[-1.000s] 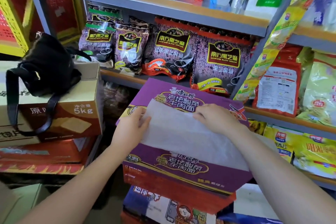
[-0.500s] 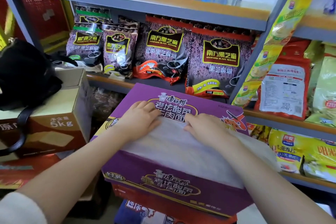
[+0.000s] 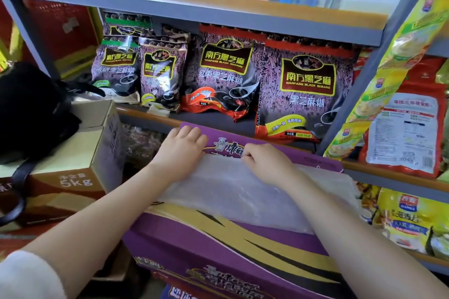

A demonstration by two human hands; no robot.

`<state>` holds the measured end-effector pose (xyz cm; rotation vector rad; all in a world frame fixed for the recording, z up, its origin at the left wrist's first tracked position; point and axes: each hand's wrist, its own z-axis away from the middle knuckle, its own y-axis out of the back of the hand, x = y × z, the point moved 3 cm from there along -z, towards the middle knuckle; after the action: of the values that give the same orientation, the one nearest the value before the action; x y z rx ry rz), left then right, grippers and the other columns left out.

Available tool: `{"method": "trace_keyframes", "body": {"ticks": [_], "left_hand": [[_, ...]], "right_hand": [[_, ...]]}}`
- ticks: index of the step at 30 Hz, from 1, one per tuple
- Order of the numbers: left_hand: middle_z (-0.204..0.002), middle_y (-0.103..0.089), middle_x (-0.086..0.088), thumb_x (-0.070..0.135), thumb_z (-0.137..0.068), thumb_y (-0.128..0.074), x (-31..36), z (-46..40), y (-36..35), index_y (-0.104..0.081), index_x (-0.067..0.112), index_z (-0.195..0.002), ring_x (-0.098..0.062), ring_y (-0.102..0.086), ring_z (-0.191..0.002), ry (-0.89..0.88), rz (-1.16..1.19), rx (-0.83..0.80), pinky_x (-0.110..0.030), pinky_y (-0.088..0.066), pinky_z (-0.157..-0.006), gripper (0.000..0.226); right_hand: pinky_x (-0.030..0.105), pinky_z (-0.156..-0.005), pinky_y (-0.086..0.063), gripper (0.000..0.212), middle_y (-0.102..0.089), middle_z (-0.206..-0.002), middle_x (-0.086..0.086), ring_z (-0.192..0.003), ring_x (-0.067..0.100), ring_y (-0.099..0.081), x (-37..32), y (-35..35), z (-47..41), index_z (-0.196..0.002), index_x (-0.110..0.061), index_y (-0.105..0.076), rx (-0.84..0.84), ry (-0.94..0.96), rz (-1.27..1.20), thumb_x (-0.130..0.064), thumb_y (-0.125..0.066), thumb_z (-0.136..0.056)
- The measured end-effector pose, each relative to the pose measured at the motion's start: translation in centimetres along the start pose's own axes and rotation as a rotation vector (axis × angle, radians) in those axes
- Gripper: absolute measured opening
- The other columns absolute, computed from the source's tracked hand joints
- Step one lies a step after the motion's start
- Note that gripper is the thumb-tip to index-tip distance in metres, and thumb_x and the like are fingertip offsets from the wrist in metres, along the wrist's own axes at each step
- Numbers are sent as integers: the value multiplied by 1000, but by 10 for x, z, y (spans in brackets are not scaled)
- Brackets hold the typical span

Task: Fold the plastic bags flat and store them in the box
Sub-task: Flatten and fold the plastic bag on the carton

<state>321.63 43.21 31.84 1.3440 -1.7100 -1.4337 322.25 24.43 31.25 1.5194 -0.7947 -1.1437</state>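
Bag [image 3: 243,192] lies flat on box [image 3: 218,250], long axis left-right. Left hand [image 3: 181,150] presses flat at far-left corner; right hand [image 3: 264,160] pinches far edge.

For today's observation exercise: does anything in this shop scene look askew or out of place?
Yes: a black handbag sits atop a cardboard box among the stock, and the plastic bag overhangs the purple box's right end.

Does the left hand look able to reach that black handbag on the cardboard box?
Probably yes. The left hand lies flat on the plastic bag, holding nothing, and the black handbag sits on the cardboard box to its left with nothing between.
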Motion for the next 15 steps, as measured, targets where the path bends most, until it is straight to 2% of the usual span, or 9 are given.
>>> {"method": "trace_keyframes", "body": {"ticks": [2,3,4,5,6,7,9,15], "left_hand": [[-90,-68,-13,32,-79,-44,13,11,-2,-66,7,-87,-32,-66,-86,-20,111,-7,-39,-54,-71,35],[-106,-67,-15,37,-83,-34,21,19,-7,-66,5,-100,-34,-64,-100,-37,195,-21,-42,-52,-81,48],[-125,-58,-16,47,-87,-24,26,27,-11,-59,5,-116,-34,-54,-117,-22,278,-70,-44,-45,-94,63],[-143,-42,-13,63,-84,-10,28,34,-16,-46,8,-133,-31,-38,-133,-3,322,-145,-43,-31,-107,81],[-153,-22,-8,76,-73,6,25,39,-20,-29,16,-144,-27,-19,-141,29,354,-234,-38,-17,-114,100],[-157,-7,-4,82,-60,19,21,41,-23,-16,24,-147,-23,-6,-144,55,364,-284,-35,-6,-115,110],[-157,6,-4,86,-45,26,13,41,-25,-2,35,-147,-21,5,-144,80,349,-324,-33,3,-115,118],[-155,11,-13,94,-30,20,-1,51,-25,6,35,-146,-27,9,-143,125,278,-350,-38,3,-115,131]], "right_hand": [[36,-63,-35,19,-61,-102,11,-97,34,-55,-7,-4,-2,-96,-11,-52,41,-16,50,-25,-39,-97],[36,-63,-35,21,-61,-104,11,-99,34,-55,-8,-6,-4,-100,-10,-52,53,-36,78,-26,-38,-97],[36,-64,-35,22,-60,-105,10,-101,34,-54,-9,-8,-4,-102,-11,-51,61,-57,93,-27,-37,-98],[36,-64,-36,22,-60,-107,9,-102,33,-54,-9,-9,-4,-102,-11,-51,65,-76,95,-27,-36,-98],[36,-65,-37,22,-60,-108,8,-103,32,-54,-8,-10,-4,-102,-12,-51,66,-87,94,-27,-35,-98],[36,-66,-38,21,-60,-109,7,-104,31,-54,-7,-10,-4,-103,-13,-50,65,-94,100,-26,-35,-98],[36,-67,-40,21,-61,-110,5,-104,30,-55,-7,-11,-2,-104,-14,-50,81,-93,131,-27,-35,-99],[35,-75,-43,23,-62,-108,3,-103,26,-55,-8,-18,5,-103,-15,-52,205,-102,171,-34,-41,-97]]}}
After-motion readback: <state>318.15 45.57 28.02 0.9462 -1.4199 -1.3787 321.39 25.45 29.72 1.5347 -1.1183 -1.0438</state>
